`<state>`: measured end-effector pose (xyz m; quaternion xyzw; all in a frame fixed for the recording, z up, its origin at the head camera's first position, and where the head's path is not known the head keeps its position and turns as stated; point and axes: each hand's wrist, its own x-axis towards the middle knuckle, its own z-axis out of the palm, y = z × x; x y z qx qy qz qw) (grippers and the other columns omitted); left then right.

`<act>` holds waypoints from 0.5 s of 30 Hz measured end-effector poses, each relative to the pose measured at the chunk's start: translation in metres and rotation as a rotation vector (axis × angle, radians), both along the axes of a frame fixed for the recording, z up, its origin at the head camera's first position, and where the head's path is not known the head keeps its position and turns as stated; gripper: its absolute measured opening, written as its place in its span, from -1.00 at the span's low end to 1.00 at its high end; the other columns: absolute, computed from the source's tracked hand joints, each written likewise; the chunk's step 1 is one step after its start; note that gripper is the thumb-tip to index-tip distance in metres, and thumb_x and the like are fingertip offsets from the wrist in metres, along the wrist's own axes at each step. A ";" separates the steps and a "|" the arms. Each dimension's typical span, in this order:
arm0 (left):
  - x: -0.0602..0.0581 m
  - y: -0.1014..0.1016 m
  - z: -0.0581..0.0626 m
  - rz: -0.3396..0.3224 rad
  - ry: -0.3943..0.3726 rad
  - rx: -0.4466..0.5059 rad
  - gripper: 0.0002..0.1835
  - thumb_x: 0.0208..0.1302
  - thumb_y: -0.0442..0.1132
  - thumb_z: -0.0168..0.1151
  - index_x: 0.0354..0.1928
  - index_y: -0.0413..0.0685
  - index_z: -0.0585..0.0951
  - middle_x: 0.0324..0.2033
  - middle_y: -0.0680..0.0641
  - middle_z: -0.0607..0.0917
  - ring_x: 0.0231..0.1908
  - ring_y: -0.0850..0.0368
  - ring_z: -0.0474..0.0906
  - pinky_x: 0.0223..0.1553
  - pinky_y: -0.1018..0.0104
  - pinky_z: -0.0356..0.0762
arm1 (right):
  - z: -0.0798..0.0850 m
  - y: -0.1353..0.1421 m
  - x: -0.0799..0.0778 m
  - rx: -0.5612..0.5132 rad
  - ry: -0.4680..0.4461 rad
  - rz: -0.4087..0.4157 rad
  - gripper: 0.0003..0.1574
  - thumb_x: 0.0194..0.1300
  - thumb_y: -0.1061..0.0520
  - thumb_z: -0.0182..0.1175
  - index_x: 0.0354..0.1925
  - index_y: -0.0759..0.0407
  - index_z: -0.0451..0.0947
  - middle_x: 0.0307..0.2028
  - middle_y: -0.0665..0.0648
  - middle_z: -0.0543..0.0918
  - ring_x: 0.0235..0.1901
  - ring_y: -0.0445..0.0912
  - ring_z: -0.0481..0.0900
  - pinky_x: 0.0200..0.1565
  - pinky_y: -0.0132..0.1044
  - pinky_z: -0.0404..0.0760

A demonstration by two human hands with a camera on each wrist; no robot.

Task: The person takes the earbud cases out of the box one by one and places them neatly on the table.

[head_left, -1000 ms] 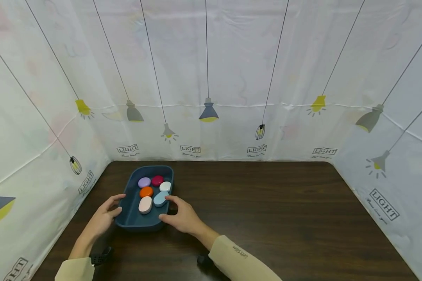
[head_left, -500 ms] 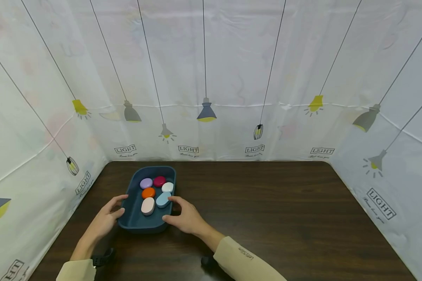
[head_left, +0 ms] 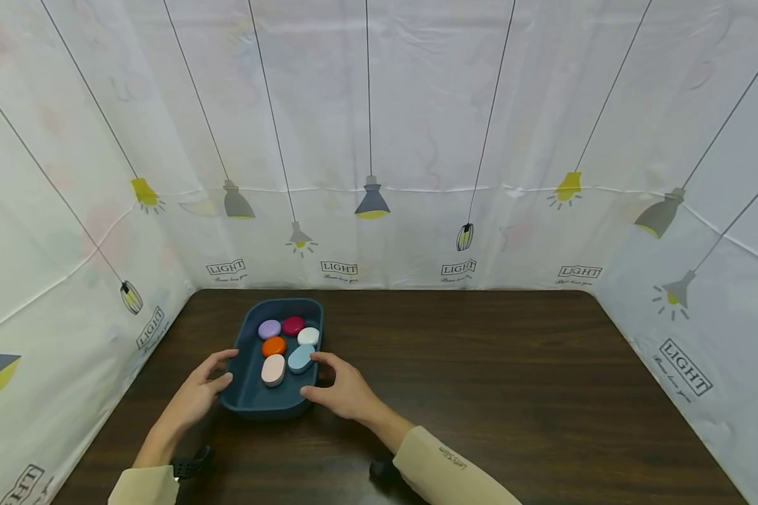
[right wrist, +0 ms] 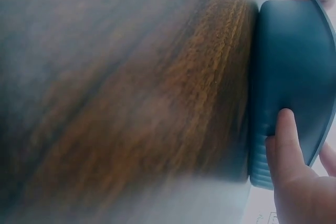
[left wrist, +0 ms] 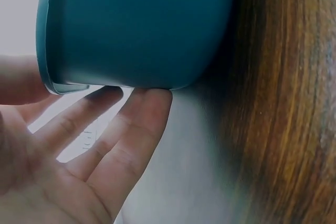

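A deep blue plastic tray (head_left: 253,393) with rounded corners sits on the table's left part. Inside lie several smooth rounded pieces: lilac (head_left: 269,330), crimson (head_left: 293,325), orange (head_left: 274,346), white (head_left: 308,337), pale pink (head_left: 273,370) and light blue (head_left: 301,358). My left hand (head_left: 196,394) holds the tray's left side, fingertips against the outer wall and thumb at the rim in the left wrist view. Opposite it, my right hand (head_left: 344,391) holds the right side, with fingers (right wrist: 287,135) on the outer wall.
The dark wood table (head_left: 480,379) stretches to the right and front of the tray. A white curtain (head_left: 417,140) printed with lamps encloses its back and sides. Black wrist-worn gear (head_left: 192,463) shows at the left wrist.
The tray has shifted a little to the right, with both hands keeping their hold on its sides. The pieces inside have moved along with it.
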<state>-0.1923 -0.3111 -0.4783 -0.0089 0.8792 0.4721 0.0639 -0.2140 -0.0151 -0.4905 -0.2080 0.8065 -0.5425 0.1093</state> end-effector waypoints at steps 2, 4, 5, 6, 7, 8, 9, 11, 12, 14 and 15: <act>0.000 0.000 0.000 0.001 -0.003 0.002 -0.51 0.46 -0.24 -0.10 0.39 0.08 0.21 0.20 -0.30 0.29 0.10 -0.23 0.35 0.03 -0.19 0.41 | 0.000 0.001 0.000 -0.007 -0.001 -0.003 -0.18 0.17 -0.16 0.31 0.32 0.04 0.31 0.23 0.15 0.44 0.08 -0.02 0.49 0.08 -0.12 0.49; 0.000 0.001 0.000 -0.005 0.001 0.005 -0.51 0.46 -0.25 -0.10 0.40 0.07 0.20 0.20 -0.30 0.30 0.10 -0.23 0.36 0.03 -0.19 0.41 | 0.000 0.002 0.001 -0.010 0.004 -0.002 -0.18 0.16 -0.13 0.31 0.32 0.06 0.31 0.23 0.15 0.44 0.08 -0.01 0.49 0.08 -0.11 0.49; 0.000 0.001 0.000 -0.008 0.005 0.007 -0.51 0.46 -0.25 -0.10 0.40 0.05 0.20 0.19 -0.30 0.31 0.09 -0.23 0.36 0.03 -0.18 0.42 | 0.000 0.002 0.001 -0.011 0.007 -0.001 -0.18 0.16 -0.12 0.32 0.32 0.07 0.31 0.23 0.15 0.44 0.08 -0.01 0.49 0.08 -0.11 0.49; 0.000 0.001 0.000 -0.009 0.009 0.007 -0.51 0.46 -0.26 -0.10 0.39 0.05 0.20 0.18 -0.30 0.31 0.08 -0.22 0.37 0.03 -0.17 0.43 | 0.000 0.003 0.001 -0.013 0.009 0.002 -0.18 0.16 -0.11 0.32 0.32 0.07 0.31 0.23 0.15 0.44 0.08 0.00 0.49 0.08 -0.11 0.49; 0.000 0.001 0.000 -0.007 0.012 0.007 -0.51 0.46 -0.26 -0.09 0.39 0.05 0.21 0.17 -0.30 0.32 0.08 -0.22 0.38 0.02 -0.15 0.44 | 0.001 0.003 0.002 -0.015 0.010 0.004 -0.19 0.17 -0.09 0.31 0.32 0.07 0.30 0.24 0.15 0.43 0.08 0.00 0.49 0.08 -0.11 0.49; 0.000 0.001 0.000 -0.011 0.018 0.005 -0.51 0.46 -0.26 -0.09 0.39 0.04 0.21 0.17 -0.30 0.33 0.06 -0.21 0.39 0.00 -0.13 0.45 | 0.001 0.003 0.002 -0.014 0.012 0.005 -0.19 0.17 -0.08 0.31 0.32 0.07 0.30 0.24 0.15 0.43 0.08 0.01 0.49 0.08 -0.11 0.49; -0.001 0.002 0.000 -0.012 0.023 0.007 -0.51 0.45 -0.26 -0.08 0.39 0.03 0.22 0.16 -0.31 0.33 0.05 -0.21 0.40 -0.02 -0.10 0.47 | 0.001 0.004 0.002 -0.011 0.011 0.003 -0.19 0.17 -0.09 0.31 0.32 0.06 0.30 0.24 0.13 0.43 0.09 0.00 0.49 0.08 -0.12 0.49; -0.002 0.004 0.001 -0.018 0.031 0.015 -0.51 0.44 -0.28 -0.08 0.38 0.00 0.23 0.14 -0.33 0.34 0.02 -0.21 0.42 -0.06 -0.03 0.50 | 0.002 0.006 0.003 -0.010 0.005 -0.002 -0.20 0.18 -0.08 0.31 0.33 0.05 0.30 0.24 0.09 0.43 0.09 0.00 0.48 0.08 -0.12 0.48; -0.002 0.006 0.000 -0.022 0.034 0.017 -0.51 0.44 -0.29 -0.07 0.38 -0.01 0.23 0.14 -0.33 0.35 0.00 -0.20 0.42 -0.08 0.01 0.51 | 0.002 0.007 0.003 -0.009 0.002 -0.005 -0.20 0.18 -0.07 0.30 0.33 0.04 0.30 0.24 0.07 0.43 0.09 -0.01 0.48 0.09 -0.12 0.48; -0.003 0.009 0.000 -0.029 0.037 0.021 -0.51 0.44 -0.29 -0.07 0.37 -0.03 0.23 0.13 -0.34 0.35 -0.01 -0.20 0.43 -0.10 0.05 0.51 | 0.002 0.011 0.003 -0.003 -0.001 -0.008 -0.20 0.19 -0.08 0.30 0.33 0.04 0.29 0.24 0.05 0.43 0.10 -0.01 0.48 0.09 -0.11 0.48; -0.004 0.010 -0.001 -0.029 0.035 0.023 -0.51 0.43 -0.30 -0.06 0.37 -0.02 0.24 0.13 -0.34 0.35 -0.01 -0.19 0.43 -0.10 0.06 0.51 | 0.003 0.013 0.003 -0.003 -0.003 -0.008 -0.19 0.18 -0.09 0.30 0.33 0.05 0.29 0.24 0.06 0.42 0.10 0.00 0.48 0.09 -0.09 0.48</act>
